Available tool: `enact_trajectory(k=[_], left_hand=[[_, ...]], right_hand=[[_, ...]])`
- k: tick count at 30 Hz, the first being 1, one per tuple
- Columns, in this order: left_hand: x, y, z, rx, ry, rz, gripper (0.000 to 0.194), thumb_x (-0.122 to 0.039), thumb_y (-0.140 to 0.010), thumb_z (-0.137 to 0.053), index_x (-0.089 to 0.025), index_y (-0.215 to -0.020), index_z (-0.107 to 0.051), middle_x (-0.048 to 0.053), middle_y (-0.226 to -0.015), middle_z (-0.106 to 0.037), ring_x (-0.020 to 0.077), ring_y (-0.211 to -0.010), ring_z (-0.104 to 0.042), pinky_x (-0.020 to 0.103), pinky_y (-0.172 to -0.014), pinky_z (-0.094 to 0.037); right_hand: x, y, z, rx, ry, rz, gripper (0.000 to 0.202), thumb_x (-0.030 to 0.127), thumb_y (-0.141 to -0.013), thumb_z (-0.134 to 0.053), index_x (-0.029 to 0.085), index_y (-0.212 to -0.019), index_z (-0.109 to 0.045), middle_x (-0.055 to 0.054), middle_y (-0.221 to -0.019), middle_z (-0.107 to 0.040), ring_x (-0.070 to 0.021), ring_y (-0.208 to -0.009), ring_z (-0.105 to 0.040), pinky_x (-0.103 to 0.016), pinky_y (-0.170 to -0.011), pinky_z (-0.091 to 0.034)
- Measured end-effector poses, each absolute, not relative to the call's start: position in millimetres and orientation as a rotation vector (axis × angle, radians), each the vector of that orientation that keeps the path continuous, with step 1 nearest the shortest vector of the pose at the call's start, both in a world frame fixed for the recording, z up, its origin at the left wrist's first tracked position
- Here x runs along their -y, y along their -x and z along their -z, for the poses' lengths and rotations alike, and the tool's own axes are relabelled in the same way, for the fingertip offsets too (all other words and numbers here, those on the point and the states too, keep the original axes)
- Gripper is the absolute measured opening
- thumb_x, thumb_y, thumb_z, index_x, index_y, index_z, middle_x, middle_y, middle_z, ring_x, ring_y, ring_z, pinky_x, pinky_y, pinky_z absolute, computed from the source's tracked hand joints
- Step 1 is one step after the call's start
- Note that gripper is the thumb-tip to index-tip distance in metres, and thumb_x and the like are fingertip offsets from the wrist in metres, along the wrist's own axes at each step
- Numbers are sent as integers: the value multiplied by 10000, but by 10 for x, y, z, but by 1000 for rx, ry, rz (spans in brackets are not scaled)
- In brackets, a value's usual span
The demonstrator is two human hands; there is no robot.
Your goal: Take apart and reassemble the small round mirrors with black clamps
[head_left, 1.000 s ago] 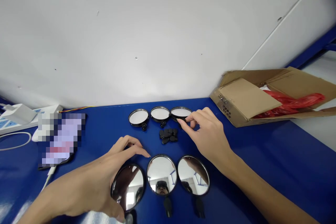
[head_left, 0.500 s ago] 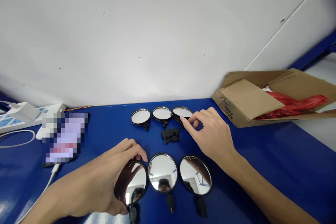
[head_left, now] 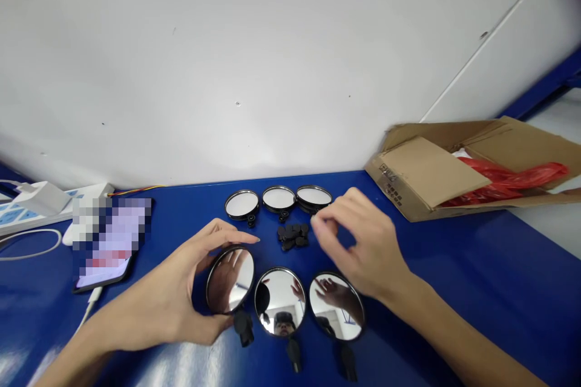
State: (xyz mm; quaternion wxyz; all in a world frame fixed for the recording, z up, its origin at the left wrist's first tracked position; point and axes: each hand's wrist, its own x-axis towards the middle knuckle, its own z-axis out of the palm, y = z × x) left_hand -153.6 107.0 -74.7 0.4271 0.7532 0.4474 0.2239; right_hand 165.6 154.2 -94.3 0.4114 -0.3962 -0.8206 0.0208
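My left hand grips a round black-rimmed mirror between thumb and fingers, tilted up off the table, its short black stem pointing down toward me. Beside it, a second round mirror and a third mirror lie face up with black stems toward me. My right hand hovers above the table with thumb and index finger drawn together; anything between them is too small or blurred to make out. Near its fingertips is a small pile of black caps.
Three spots of round mirrors line the wall, a left mirror, a middle mirror and a right stack. An open cardboard box holding red plastic stands at right. A phone, cable and power strip occupy the left.
My left hand has raised and tilted the left mirror off the table. My right hand has drawn slightly back from the rear right mirrors, its thumb and index finger closing together.
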Motion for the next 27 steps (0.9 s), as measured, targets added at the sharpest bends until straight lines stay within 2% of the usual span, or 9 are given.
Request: enact_trajectory(k=[2,3,6,11,15,18,22,27], left_hand=[[-1043,1430,790,-1166,-1839,-616,833,-77,-754,-751,-398,-1503,-577,23,-1297,-622,168,-906,-710,355,-865,-663],[-1022,1376,811,-1210,-1832,-643,818,-71,-752,-735,-389,-1489,-578,16,-1261,-621,154,-853,-682,337,-816,-650],[-954,1232,866,-1336,-1863,-744,762,-88,-771,-714,-367,-1465,-569,-2,-1164,-633,171,-857,-660,332,-788,-606],[-868,1096,926,-1442,-1908,-819,734,-50,-749,-659,-360,-1412,-594,-10,-1105,-640,184,-844,-636,291,-674,-526],[-843,1075,978,-1506,-1982,-885,727,-100,-829,-730,-401,-1479,-602,-24,-1019,-606,162,-746,-578,278,-638,-507],[-851,1086,1003,-1529,-2001,-871,651,-153,-841,-800,-399,-1420,-637,-20,-1044,-623,162,-747,-595,269,-604,-494],[-889,1116,969,-1429,-1943,-794,625,-150,-794,-826,-356,-1350,-630,4,-1090,-658,216,-884,-676,278,-617,-487],[-931,1160,874,-1182,-1835,-613,615,-19,-684,-697,-342,-1206,-658,-31,-1017,-584,155,-766,-544,267,-605,-403]], right_hand=[[-1426,-1538,938,2169,780,-145,178,302,-1067,-652,189,-936,-691,6,-733,-559,-196,-756,-477,-384,-729,-368],[-1365,-1473,951,2200,709,-156,200,346,-1052,-666,169,-965,-702,3,-746,-557,-198,-759,-468,-384,-718,-352],[-1210,-1304,1024,2301,636,-169,315,435,-1076,-659,163,-922,-696,-5,-770,-567,-207,-779,-459,-394,-722,-336],[-1102,-1201,1112,2366,638,-92,305,376,-1119,-651,166,-900,-685,-8,-788,-596,-212,-796,-471,-401,-738,-337],[-1089,-1190,1143,2385,695,19,364,417,-1157,-623,179,-884,-656,-6,-787,-587,-214,-793,-474,-401,-743,-346],[-1088,-1188,1150,2433,677,70,410,396,-1198,-556,181,-855,-618,-9,-797,-573,-206,-789,-466,-385,-736,-358],[-1084,-1226,1091,2542,577,-44,405,287,-1219,-480,173,-847,-591,-16,-817,-562,-188,-749,-431,-366,-709,-370],[-1049,-1280,975,2596,475,-365,317,257,-1193,-571,182,-885,-579,-6,-868,-611,-169,-815,-505,-320,-730,-443]])
